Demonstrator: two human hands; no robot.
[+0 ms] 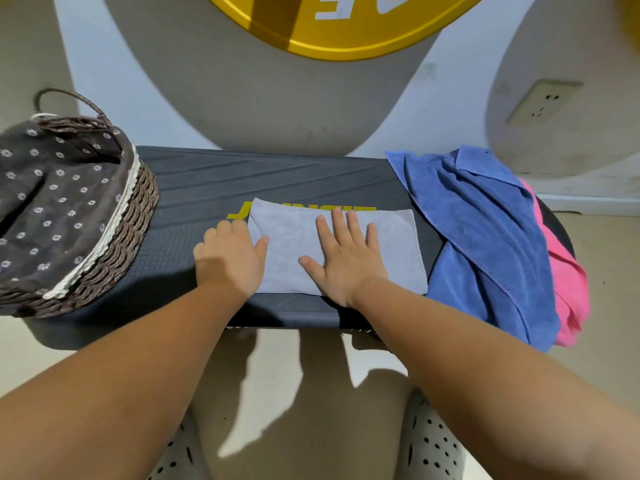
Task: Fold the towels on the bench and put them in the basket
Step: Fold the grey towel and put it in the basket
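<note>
Three towels in view from the head camera, all on the long black padded bench (207,181). At the middle of the bench, toward the near edge: rectangular pale grey microfibre towel (291,258), already folded flat, covering part of the yellow lettering (239,213). At the right end: crumpled blue microfibre towel (485,237), draped over the near edge and overlapping a pink towel (571,282) at the far right corner. At the left end: round brown woven basket (138,216) with dark floral cloth liner, well apart from the grey towel.

Right hand (346,261): flat on the grey towel, fingers straight and spread, pressing down, gripping nothing. Left hand (230,254): at the left edge of the grey towel, fingers curled, thumb laid on top of the cloth; read as a pinch on that edge, fingertips hidden.

Handling, as judged: expect light, soft, limp cloth with no stiffness, likely to sag or fall open if lifted by one corner. Expect some drag between fibres and bench, so little sliding. For a further fold, take the left edge at both corners and carry across to the right edge. For transfer, pinch through all layers along the folded edge, or slide both palms under the short edges, then lower flat into the basket.
</note>
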